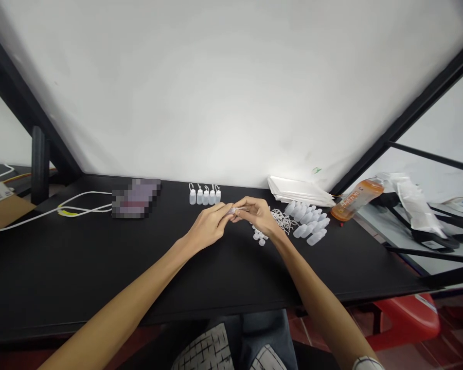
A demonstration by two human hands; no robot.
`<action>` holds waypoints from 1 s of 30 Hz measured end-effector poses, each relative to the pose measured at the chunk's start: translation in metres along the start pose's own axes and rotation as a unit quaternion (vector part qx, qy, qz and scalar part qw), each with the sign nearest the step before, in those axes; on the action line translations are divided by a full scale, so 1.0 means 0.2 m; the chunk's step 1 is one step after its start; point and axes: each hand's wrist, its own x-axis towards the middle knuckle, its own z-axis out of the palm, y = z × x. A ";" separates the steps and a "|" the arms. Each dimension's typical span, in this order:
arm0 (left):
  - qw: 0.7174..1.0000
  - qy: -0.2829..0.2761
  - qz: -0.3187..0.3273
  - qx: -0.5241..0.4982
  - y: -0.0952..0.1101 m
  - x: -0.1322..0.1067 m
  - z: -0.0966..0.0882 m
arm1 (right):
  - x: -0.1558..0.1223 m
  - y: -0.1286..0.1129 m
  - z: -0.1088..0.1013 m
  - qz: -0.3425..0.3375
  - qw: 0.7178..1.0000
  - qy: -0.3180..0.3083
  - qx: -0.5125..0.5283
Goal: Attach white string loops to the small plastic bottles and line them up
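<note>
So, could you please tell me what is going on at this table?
A person's left hand and right hand meet over the black table, pinching a small pale piece that is mostly hidden. Beyond the left hand, five small strapped bottles stand in a row. By the right hand lie loose white straps, small white caps and a group of translucent bottles.

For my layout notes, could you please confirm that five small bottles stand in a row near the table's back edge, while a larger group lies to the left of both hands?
Not quite: the head view shows the larger group of bottles to the right of both the left hand and the right hand. The five small bottles do stand in that row.
</note>
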 end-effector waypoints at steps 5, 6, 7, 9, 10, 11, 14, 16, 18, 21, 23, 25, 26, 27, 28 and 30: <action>0.999 -0.003 0.011 0.046 -0.01 -0.01 0.01 | 0.00 0.00 0.00 0.013 1.000 0.001 -0.003; 0.998 0.000 0.013 0.059 -0.01 -0.01 0.01 | 0.00 0.00 0.00 0.013 1.000 0.002 0.000; 0.997 0.002 0.015 0.071 -0.01 -0.01 0.01 | 0.00 0.00 -0.01 0.014 1.000 0.003 0.003; 0.996 0.004 0.015 0.090 0.00 -0.01 0.01 | 0.01 -0.01 -0.01 0.012 1.000 0.003 0.003; 0.995 0.004 0.010 0.094 0.00 0.00 0.01 | 0.01 -0.01 -0.01 0.011 1.000 0.005 0.000; 0.996 0.005 -0.001 0.095 0.00 0.00 0.00 | 0.01 -0.01 -0.01 0.009 1.000 0.007 -0.006; 0.997 0.002 -0.049 0.068 0.00 0.02 -0.01 | 0.01 0.00 -0.01 0.006 1.000 0.011 -0.024; 0.996 -0.010 -0.072 0.042 0.00 0.02 -0.02 | 0.01 0.01 -0.01 0.006 0.999 0.009 -0.032; 0.996 -0.022 -0.087 0.027 -0.01 0.03 -0.03 | 0.01 0.01 -0.01 0.006 0.999 0.004 -0.037; 0.995 -0.027 -0.096 0.028 -0.02 0.03 -0.03 | 0.01 0.00 0.00 0.012 0.999 -0.007 -0.043; 0.995 -0.025 -0.093 0.031 -0.02 0.03 -0.03 | 0.01 -0.01 0.00 0.022 0.999 -0.008 -0.045; 0.995 -0.019 -0.088 0.035 -0.02 0.02 -0.02 | 0.01 -0.01 0.00 0.031 0.999 0.001 -0.044; 0.995 -0.017 -0.085 0.041 -0.01 0.02 -0.02 | 0.01 -0.01 0.00 0.035 0.998 0.006 -0.045; 0.995 -0.014 -0.082 0.049 -0.01 0.02 -0.02 | 0.01 0.00 -0.01 0.037 0.998 0.010 -0.047; 0.995 -0.009 -0.078 0.058 -0.01 0.02 -0.01 | 0.01 0.00 -0.01 0.038 0.998 0.011 -0.052; 0.995 -0.001 -0.066 0.074 -0.02 0.01 -0.01 | 0.02 0.01 -0.01 0.040 0.997 0.009 -0.064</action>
